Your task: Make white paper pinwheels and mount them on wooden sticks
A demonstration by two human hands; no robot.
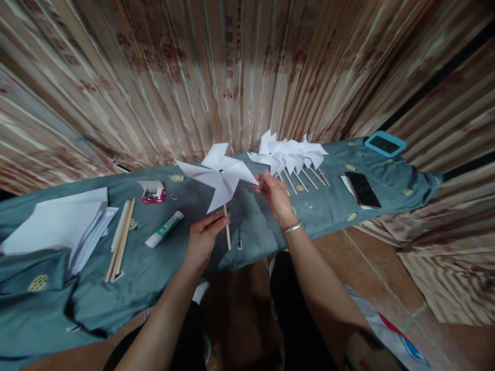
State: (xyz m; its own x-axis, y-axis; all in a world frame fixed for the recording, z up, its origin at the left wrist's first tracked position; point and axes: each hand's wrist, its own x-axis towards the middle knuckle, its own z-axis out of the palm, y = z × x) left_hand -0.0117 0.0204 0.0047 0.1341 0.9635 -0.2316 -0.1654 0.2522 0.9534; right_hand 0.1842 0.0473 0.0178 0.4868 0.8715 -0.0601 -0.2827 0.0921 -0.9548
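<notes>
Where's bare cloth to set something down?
Bare cloth shows between the held pinwheel's stick and the right hand, and between the pinwheel row and the phone. Crowded: the left end, paper sheets beside wooden sticks; also the overlapping row.

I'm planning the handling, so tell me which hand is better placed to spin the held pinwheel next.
Probably the right hand: it is at the tip of one blade of the held pinwheel, while the left hand is occupied gripping the stick below the blades.
</notes>
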